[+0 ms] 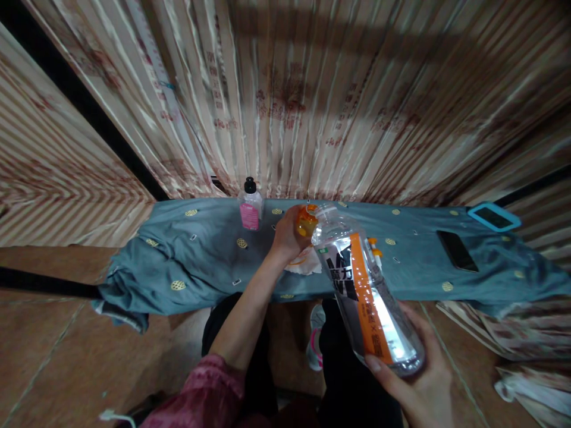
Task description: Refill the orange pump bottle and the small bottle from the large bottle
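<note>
My right hand (417,362) is wrapped round the base of a large clear plastic bottle (357,291) with a silver, black and orange label. The bottle is tilted, its uncapped-looking neck pointing away from me toward my left hand (286,233). That hand is closed round a small orange see-through container (307,221), whose opening is beside the bottle's neck; I cannot tell whether they touch. Below the left hand lies a crumpled whitish cloth or tissue (306,263). Small orange parts (375,248) show just behind the large bottle, mostly hidden by it.
A bottle with a black cap and pink label (250,208) stands at the back left of the cloth-covered bench (214,261). To the right lie a dark phone (457,251) and a blue-framed device (493,217). A pleated curtain (294,107) hangs behind.
</note>
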Demonstrator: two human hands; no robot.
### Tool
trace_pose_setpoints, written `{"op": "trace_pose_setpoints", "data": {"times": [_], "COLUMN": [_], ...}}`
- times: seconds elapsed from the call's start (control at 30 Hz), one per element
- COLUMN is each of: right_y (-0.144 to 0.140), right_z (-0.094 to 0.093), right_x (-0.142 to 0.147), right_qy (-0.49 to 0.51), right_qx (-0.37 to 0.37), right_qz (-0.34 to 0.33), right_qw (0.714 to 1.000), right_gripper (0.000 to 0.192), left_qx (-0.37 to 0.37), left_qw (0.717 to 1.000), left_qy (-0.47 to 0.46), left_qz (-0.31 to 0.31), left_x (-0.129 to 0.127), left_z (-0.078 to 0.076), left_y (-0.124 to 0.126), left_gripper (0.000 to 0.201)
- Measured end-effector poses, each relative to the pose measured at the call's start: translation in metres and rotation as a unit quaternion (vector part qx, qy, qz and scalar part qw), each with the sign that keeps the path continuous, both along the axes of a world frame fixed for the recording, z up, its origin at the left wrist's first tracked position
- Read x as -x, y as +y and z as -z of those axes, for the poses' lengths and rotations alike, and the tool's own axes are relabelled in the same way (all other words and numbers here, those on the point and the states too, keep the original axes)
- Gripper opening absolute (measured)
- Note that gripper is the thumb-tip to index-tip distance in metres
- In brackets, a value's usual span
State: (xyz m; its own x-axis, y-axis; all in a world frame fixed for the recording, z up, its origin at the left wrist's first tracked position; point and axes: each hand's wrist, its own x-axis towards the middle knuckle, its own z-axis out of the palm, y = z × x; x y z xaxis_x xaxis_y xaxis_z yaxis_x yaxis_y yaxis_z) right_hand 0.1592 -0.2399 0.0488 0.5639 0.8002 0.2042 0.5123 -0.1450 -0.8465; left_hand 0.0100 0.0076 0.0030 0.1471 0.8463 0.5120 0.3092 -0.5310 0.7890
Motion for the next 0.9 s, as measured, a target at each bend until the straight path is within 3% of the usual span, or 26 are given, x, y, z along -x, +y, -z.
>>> {"op": "trace_pose_setpoints", "data": {"times": [0.3,0.6,0.9], "right_y": [0.002,-0.004,-0.004], "right_z": [0.002,0.007,0.004], "right_x": [-0.003,-0.002,-0.009], "right_qy": [-0.005,0.024,0.021], "right_qx": [-0.006,0.010,0.015], "right_qz": [0.001,0.008,0.029], "right_qw": [1.000,1.000,0.999], "right_gripper": [0.077,0.075,0.085], "left_qx": [-0.014,0.024,-0.007], "left_qw": [1.000,1.000,1.000], "left_qy": [-0.019,-0.012,0.007], "left_qz": [-0.007,-0.004,-0.001], "left_x": [-0.004,-0.007,-0.019], "left_z": [-0.002,0.005,0.002], "left_y": [0.004,-0.005,0.002], "left_gripper": [0.051,0.048,0.052]}}
